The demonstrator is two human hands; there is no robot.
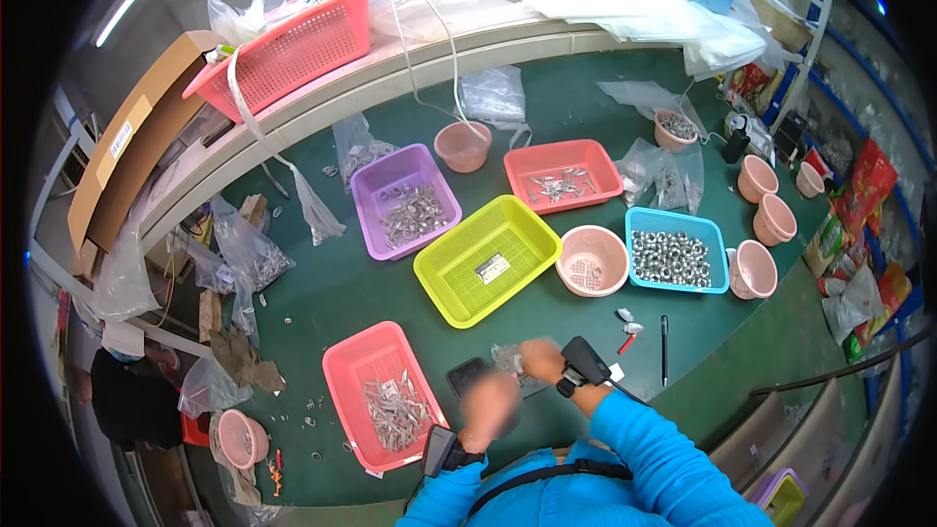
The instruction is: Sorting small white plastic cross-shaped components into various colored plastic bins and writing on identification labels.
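Over the near middle of the green table, my left hand (pixel 488 408) is smeared by motion, so its fingers cannot be made out. A dark flat device (pixel 468 375) lies just beyond it. My right hand (pixel 543 359) is partly blurred, its fingers curled at the edge of a small see-through plastic bag (pixel 507 357). Left of my hands, a pink basket (pixel 342 363) holds many slim silvery metal parts (pixel 395 412). Beyond them sits a lime-green basket (pixel 459 301) with a small label card (pixel 492 268) in it.
A purple basket (pixel 366 197), a coral basket (pixel 522 154) and a blue basket (pixel 720 224) hold metal parts. Pink bowls (pixel 615 285) stand around. Right of my hand lie a red-handled tool (pixel 628 340) and a black pen (pixel 665 351). A person (pixel 137 395) is at far left.
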